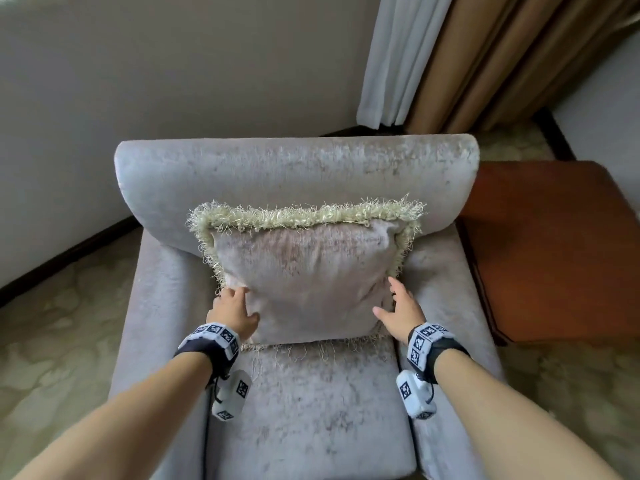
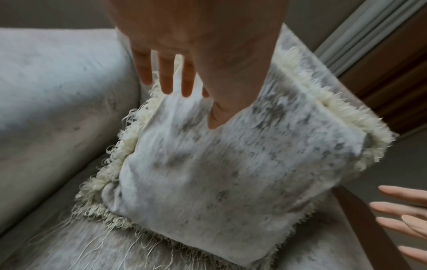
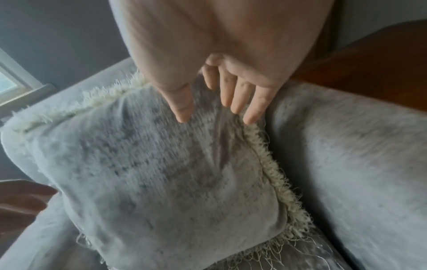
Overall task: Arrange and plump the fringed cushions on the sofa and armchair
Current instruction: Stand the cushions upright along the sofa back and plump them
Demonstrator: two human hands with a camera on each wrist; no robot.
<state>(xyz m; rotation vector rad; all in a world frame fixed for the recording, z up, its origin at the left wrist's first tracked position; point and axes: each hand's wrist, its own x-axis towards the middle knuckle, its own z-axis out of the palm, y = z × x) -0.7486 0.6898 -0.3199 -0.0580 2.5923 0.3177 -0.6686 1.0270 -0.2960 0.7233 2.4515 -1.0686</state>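
A grey velvet cushion [image 1: 308, 271] with a cream fringe stands upright on the seat of the grey armchair [image 1: 294, 168], leaning on its backrest. My left hand [image 1: 235, 306] is at the cushion's lower left side. In the left wrist view, the left hand [image 2: 188, 102] keeps its fingers straight along the cushion [image 2: 219, 173] edge, thumb on the front face. My right hand [image 1: 398, 303] is at the lower right side. In the right wrist view, the right hand [image 3: 208, 109] touches the cushion [image 3: 161, 173] near the fringe with spread, straight fingers. Neither hand grips it.
A brown wooden side table [image 1: 554, 254] stands close to the armchair's right arm. Grey and tan curtains [image 1: 450, 57] hang behind at the right. A pale wall runs behind and to the left. Patterned carpet [image 1: 52, 323] lies around the chair.
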